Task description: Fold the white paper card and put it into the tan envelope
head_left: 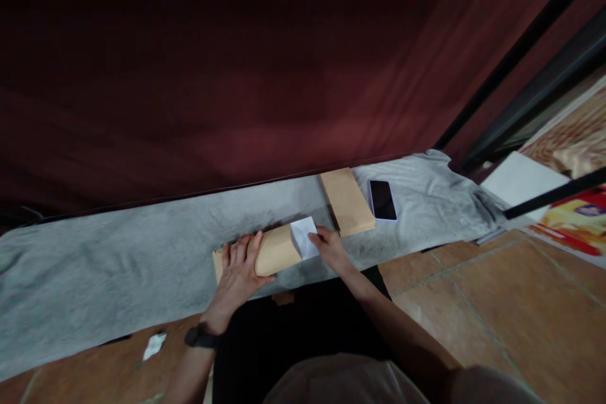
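Observation:
A brown paper envelope (277, 251) lies lengthwise on the grey cloth, its right end bulging. My left hand (240, 269) grips its left part from above, with the fingers over the far side and the thumb along the near edge. From the envelope's right end sticks out a folded white paper (305, 237), partly inside the opening. My right hand (329, 249) pinches the outer end of this paper between thumb and fingers. Just beyond the right hand lies a stack of brown envelopes (348, 201). How far the paper reaches inside is hidden.
A grey cloth (118, 259) covers the long narrow bench. Right of the stack lies a phone (382, 200) with a dark screen. Behind hangs a dark red curtain (265, 95). Black bars and a colourful printed box (575, 221) stand at right. Crumpled white tissue (154, 345) lies on the tiled floor.

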A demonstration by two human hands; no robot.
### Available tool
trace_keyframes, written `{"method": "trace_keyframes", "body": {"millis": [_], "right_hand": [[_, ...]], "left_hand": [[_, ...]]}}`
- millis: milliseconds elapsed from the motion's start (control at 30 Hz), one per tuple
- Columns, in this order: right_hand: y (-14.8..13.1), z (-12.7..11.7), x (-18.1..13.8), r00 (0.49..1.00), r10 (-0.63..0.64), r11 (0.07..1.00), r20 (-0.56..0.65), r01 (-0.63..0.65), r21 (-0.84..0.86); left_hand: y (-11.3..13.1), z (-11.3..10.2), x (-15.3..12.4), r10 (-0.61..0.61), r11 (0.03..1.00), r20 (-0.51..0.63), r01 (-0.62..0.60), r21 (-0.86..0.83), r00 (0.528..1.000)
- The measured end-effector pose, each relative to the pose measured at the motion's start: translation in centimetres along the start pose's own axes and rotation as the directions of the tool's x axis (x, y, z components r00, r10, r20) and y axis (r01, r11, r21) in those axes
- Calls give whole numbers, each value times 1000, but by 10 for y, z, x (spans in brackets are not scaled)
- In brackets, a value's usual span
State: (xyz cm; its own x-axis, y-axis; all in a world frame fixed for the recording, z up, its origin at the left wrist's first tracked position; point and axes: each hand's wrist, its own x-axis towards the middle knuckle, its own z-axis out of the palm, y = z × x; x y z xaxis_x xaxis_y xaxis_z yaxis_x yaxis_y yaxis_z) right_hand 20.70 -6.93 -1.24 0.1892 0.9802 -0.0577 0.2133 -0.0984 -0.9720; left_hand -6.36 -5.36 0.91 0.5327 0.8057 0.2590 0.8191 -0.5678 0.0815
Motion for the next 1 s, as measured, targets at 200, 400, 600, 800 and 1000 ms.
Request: {"method": "trace_keyframes", "body": {"millis": [200, 400, 600, 800, 1000], "right_hand": [[7, 25, -4, 998, 48, 995, 31, -51, 85], [13, 24, -4, 997, 68, 994, -30, -65, 83], [10, 16, -10, 994, -3, 994, -108, 15, 111], [4, 12, -6, 981, 130, 972, -146, -97, 213], [5, 11, -2, 976, 207, 914, -63, -170, 369]], "left_hand": [[17, 6, 11, 32, 998, 20, -31, -58, 999], [23, 7, 19, 52, 997, 50, -50, -55, 997], [23, 8, 22, 70, 996, 34, -68, -54, 997], [23, 4, 29, 109, 991, 35, -106, -77, 993], [32, 6, 22, -140, 968, -94, 117, -222, 986]]}}
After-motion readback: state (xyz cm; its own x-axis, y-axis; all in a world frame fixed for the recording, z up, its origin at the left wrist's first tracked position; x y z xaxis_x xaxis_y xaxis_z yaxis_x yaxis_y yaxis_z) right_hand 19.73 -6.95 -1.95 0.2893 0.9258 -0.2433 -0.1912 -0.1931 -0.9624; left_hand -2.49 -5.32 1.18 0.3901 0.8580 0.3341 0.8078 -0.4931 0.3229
